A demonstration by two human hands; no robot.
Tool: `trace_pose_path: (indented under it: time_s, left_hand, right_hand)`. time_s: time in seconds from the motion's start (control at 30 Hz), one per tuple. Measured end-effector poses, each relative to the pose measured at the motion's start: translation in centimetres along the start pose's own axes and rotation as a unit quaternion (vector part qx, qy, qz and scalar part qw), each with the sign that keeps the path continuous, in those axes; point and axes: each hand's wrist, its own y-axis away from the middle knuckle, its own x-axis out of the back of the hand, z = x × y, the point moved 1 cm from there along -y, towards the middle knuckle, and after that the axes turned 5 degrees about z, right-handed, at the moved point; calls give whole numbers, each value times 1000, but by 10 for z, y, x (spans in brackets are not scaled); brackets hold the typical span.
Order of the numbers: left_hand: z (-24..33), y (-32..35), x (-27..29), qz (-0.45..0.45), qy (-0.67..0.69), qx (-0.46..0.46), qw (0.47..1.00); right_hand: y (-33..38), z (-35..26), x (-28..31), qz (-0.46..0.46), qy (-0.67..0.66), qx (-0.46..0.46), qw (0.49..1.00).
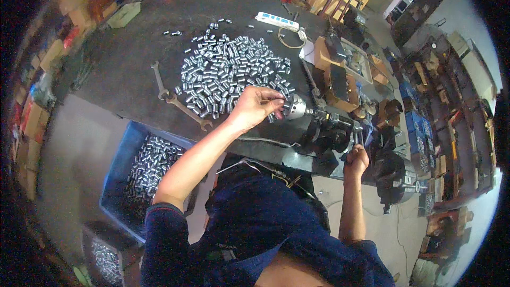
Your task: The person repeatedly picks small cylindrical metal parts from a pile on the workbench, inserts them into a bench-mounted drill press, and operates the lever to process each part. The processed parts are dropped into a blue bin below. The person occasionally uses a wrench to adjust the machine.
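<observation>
My left hand [258,107] is closed in a pinch against the front of a round silver chuck [297,107]. Whatever sits between its fingertips is mostly hidden. The chuck belongs to a dark bench machine [332,130] at the table's near edge. On the machine's right side, my right hand [357,160] is wrapped round a metal lever [357,136]. Behind and left of my left hand spreads a heap of short shiny metal cylinders [228,69] on the dark tabletop [127,69].
Two open-end wrenches [183,107] lie left of the heap. A blue bin [114,175] of similar cylinders stands below the table's left edge. A white power strip [277,20] lies at the back, with cardboard boxes [340,87] to the right. Loaded shelves [457,106] line the right wall.
</observation>
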Motion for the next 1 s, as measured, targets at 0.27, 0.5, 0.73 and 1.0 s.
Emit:
trace_pose_path:
  time_s: [0.27, 0.5, 0.73, 1.0]
  left_hand:
    - [6, -1, 0, -16, -15, 16, 1000]
    - [6, -1, 2, -42, 11, 58, 997]
    - [7, -3, 1, -35, 13, 88, 995]
    - [5, -3, 1, -53, 46, 35, 997]
  right_hand:
    - [14, -26, 4, -19, 12, 6, 1000]
    - [10, -41, -1, -86, 20, 34, 996]
    - [8, -45, -5, -88, 16, 16, 996]
    - [-22, -78, -59, -72, 10, 61, 995]
